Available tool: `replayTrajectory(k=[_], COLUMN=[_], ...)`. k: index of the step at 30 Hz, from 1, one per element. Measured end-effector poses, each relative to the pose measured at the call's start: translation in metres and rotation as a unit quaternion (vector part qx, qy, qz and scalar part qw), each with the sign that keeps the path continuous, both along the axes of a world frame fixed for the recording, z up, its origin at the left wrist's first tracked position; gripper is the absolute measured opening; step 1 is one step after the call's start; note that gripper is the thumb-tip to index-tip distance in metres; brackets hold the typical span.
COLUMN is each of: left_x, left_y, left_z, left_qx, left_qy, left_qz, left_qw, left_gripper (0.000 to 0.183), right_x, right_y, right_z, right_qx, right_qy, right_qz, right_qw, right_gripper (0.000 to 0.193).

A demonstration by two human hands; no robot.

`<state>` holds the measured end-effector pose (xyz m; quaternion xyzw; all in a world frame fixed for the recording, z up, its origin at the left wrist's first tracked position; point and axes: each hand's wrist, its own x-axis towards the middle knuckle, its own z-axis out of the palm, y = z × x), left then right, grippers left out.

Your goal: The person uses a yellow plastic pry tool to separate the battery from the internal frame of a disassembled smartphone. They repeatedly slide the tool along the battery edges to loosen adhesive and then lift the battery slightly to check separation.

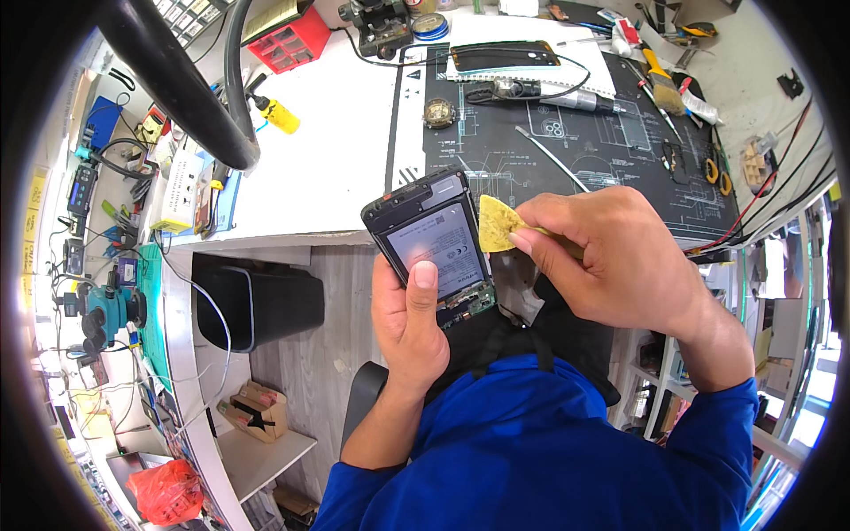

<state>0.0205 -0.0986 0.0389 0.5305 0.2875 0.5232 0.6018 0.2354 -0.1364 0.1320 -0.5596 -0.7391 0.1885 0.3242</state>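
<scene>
1. Left hand (409,332) is closed partway around an opened phone (382,212), thumb pressed over the lower part of its battery (443,243); the fingers behind are mostly hidden. That grip likely steadies the phone while leaving the upper face and right edge uncovered.
2. Right hand (611,252) pinches a stained yellow wedge (498,223) between thumb and forefinger, the other fingers curled in. Holding it by one end leaves the broad part free, just beside the phone's right edge; whether they touch, I cannot tell.
3. The phone is tilted, inner side up, near the counter's front edge and above the lap, probably for a close view of the battery and the green board (482,298) below it.
4. Beyond, a dark mat (496,146) covers part of the white counter (336,150), perhaps to protect it. A thin rod (551,157) and a dark panel (505,57) lie farther back, seemingly leaving the near part for handwork.
</scene>
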Motion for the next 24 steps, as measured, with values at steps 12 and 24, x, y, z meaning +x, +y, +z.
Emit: replayTrajectory(k=[12, 24], left_x=[0.006, 0.006], left_y=[-0.008, -0.006], left_z=[0.014, 0.014], left_qx=[-0.047, -0.045], left_qy=[-0.037, -0.046], left_qz=[-0.008, 0.006], left_qw=[0.998, 0.998], left_gripper=[0.035, 0.035], right_x=[-0.002, -0.004], right_y=[-0.011, -0.016], right_z=[0.009, 0.011], right_qx=[0.025, 0.042], right_qy=[-0.051, -0.073], right_qz=[-0.022, -0.021], right_qw=[0.998, 0.996], right_gripper=[0.006, 0.007])
